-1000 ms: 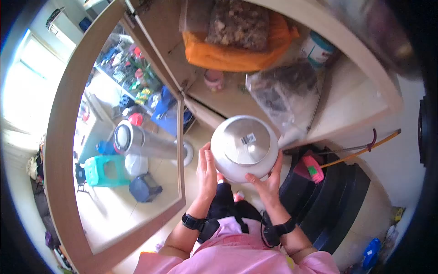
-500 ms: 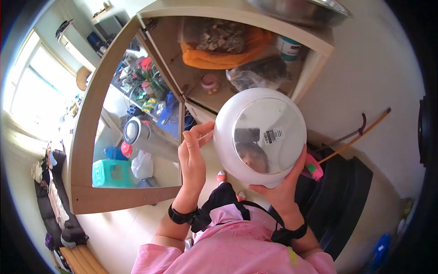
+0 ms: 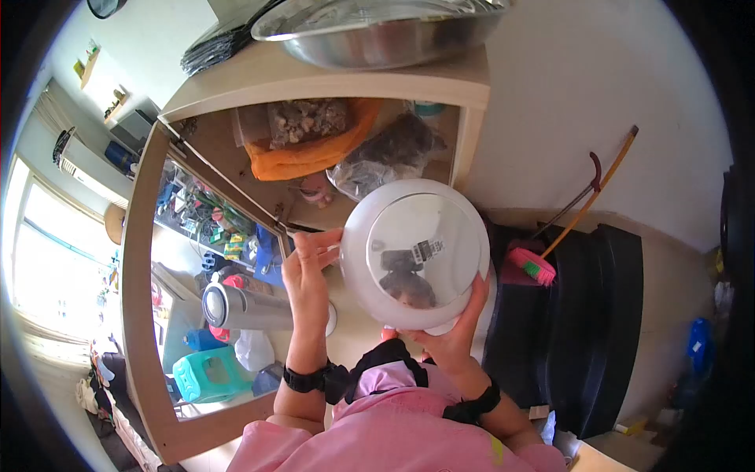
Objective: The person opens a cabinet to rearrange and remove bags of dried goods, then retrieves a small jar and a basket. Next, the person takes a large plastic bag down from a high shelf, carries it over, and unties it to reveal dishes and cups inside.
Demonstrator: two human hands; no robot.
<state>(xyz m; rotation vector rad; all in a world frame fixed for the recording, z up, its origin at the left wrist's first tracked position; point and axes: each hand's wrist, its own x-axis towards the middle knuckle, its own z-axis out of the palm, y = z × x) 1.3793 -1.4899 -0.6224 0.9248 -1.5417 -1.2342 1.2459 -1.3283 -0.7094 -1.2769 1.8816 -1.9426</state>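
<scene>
A round white container (image 3: 358,263) with a shiny, mirror-like disc and a barcode sticker faces the camera in front of my chest. My right hand (image 3: 460,326) grips its lower right edge, thumb along the bottom. At its left rim is my left hand (image 3: 309,271), with fingers extended and fingertips near or against the side. Behind it the open cabinet (image 3: 244,161) holds an orange bag (image 3: 287,164), a clear plastic bag with dark contents (image 3: 385,157) and a small pink item (image 3: 316,190).
A mirrored cabinet door (image 3: 141,315) stands open at the left. A large steel basin (image 3: 385,43) rests on the cabinet top beside dark folded bags (image 3: 220,49). Black steps (image 3: 582,330), a pink brush (image 3: 531,266) and a long stick (image 3: 590,193) are at the right.
The view has tilted up and shifted, showing the basin and cabinet top. The container has been tilted so its shiny disc faces the camera. My left hand's fingers have straightened and loosened on its side.
</scene>
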